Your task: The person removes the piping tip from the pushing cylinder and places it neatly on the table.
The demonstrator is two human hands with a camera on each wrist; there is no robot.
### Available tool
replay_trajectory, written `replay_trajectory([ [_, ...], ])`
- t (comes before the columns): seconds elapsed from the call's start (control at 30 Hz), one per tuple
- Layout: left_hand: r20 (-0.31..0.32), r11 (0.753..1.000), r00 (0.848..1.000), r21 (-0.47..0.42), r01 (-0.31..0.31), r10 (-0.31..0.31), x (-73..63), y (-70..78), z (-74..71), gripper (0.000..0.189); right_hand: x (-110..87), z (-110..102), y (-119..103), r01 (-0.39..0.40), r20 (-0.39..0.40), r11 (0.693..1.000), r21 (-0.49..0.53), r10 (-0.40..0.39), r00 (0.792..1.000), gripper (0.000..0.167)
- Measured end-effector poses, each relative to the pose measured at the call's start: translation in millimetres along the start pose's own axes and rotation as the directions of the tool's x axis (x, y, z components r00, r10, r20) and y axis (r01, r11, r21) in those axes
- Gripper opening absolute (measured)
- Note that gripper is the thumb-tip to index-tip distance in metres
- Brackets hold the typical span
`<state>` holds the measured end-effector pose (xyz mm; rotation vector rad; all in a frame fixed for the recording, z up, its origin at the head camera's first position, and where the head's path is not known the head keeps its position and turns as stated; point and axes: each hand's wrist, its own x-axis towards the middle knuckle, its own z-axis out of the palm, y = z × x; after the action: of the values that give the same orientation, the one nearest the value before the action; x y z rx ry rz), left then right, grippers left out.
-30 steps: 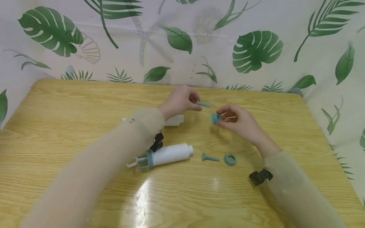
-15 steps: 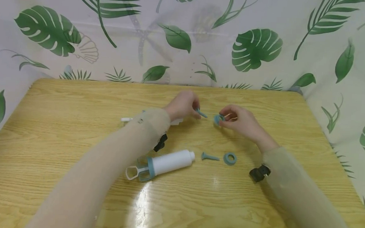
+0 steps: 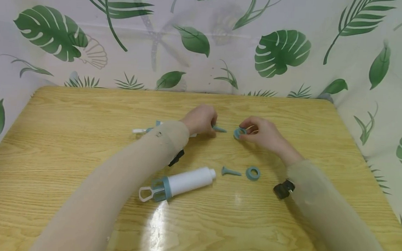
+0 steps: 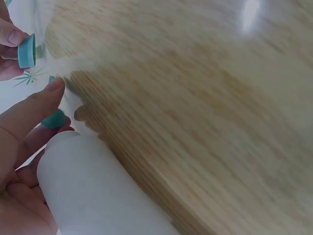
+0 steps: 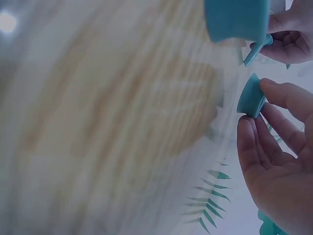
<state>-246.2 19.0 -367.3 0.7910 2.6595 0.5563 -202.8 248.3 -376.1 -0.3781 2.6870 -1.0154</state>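
Observation:
My left hand (image 3: 201,118) pinches a small teal cone-shaped nozzle (image 3: 220,129) by its wide end, with the thin tip directed right. Facing it, my right hand (image 3: 263,134) holds a teal ring cap (image 3: 236,134) between thumb and fingers. A short gap separates nozzle and cap. In the right wrist view, the cap (image 5: 252,96) is held at its rim by the fingertips, and the left hand's nozzle (image 5: 257,50) shows behind. The left wrist view has the nozzle (image 4: 54,119) partly hidden by the thumb.
A white syringe-like tube (image 3: 191,181) with teal collar and white pull handle (image 3: 145,194) lies in front of the left forearm. Right of it lie another nozzle (image 3: 231,172) and ring cap (image 3: 253,173). A second plunger handle (image 3: 140,131) pokes out behind the left sleeve.
My left hand has come down toward the table with the nozzle, which now lies nearly level. The right hand has lowered slightly with the cap. The front tube has rolled slightly toward me.

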Motion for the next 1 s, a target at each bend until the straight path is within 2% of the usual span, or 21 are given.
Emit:
replay_trajectory([
  [0.27,0.027,1.000,1.000,0.024,0.004,-0.005,1.7,0.1,1.6,0.025,0.9,1.5,-5.8,-0.025,0.000,1.000,-0.012,0.025,1.000,0.032],
  [0.5,0.037,0.999,0.999,-0.022,0.033,-0.033,-0.6,1.0,0.3,0.027,3.0,2.1,-2.3,-0.025,0.003,0.999,-0.031,0.025,1.000,0.030],
  [0.63,0.023,0.998,0.999,-0.058,0.041,-0.040,-4.3,0.2,-2.5,0.032,2.8,2.4,-1.3,-0.019,0.005,0.999,-0.032,0.020,1.000,0.031],
  [0.87,-0.018,0.997,0.999,-0.070,-0.037,0.035,-13.3,-0.3,-20.6,0.040,1.2,0.4,-1.0,-0.031,0.006,0.999,-0.029,0.031,1.000,0.033],
  [1.0,-0.062,0.990,0.997,-0.136,-0.048,0.040,-28.0,-2.3,-34.5,0.039,-2.7,-1.7,-2.5,-0.024,-0.004,0.999,-0.024,0.024,1.000,0.035],
])
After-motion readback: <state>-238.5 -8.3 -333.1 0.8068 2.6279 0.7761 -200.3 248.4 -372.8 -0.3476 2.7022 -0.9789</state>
